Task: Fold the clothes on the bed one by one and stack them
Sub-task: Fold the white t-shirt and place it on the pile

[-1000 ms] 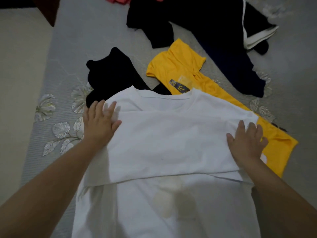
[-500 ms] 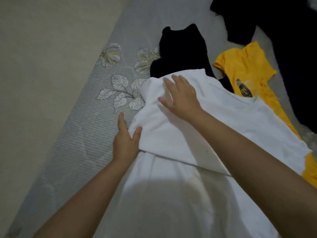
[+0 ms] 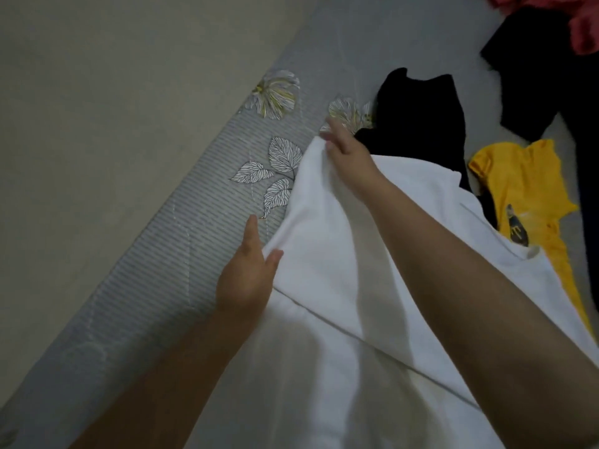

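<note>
- White shirt (image 3: 340, 254): spread across the centre and lower half of the frame on the grey bed cover (image 3: 168, 270); its upper part is folded down over the lower part, with a fold edge running diagonally toward the lower right.
- Left hand (image 3: 249, 270): at centre left, on the left edge of the folded layer; thumb on top of the cloth, fingers beneath it, pinching the edge.
- Right hand (image 3: 346, 147): reaches across to the upper centre, holding the far left corner of the white shirt, which is lifted slightly; the fingertips are blurred.
- Black garment (image 3: 421, 121): just beyond the white shirt, upper centre right, partly covered by it.
- Yellow shirt (image 3: 525, 189): at right, its near side under the white shirt.
- Dark clothing (image 3: 544, 76): upper right, beside a red garment (image 3: 583, 27) at the corner.
- Floor (image 3: 97, 108): fills the upper left, beside the bed edge.
</note>
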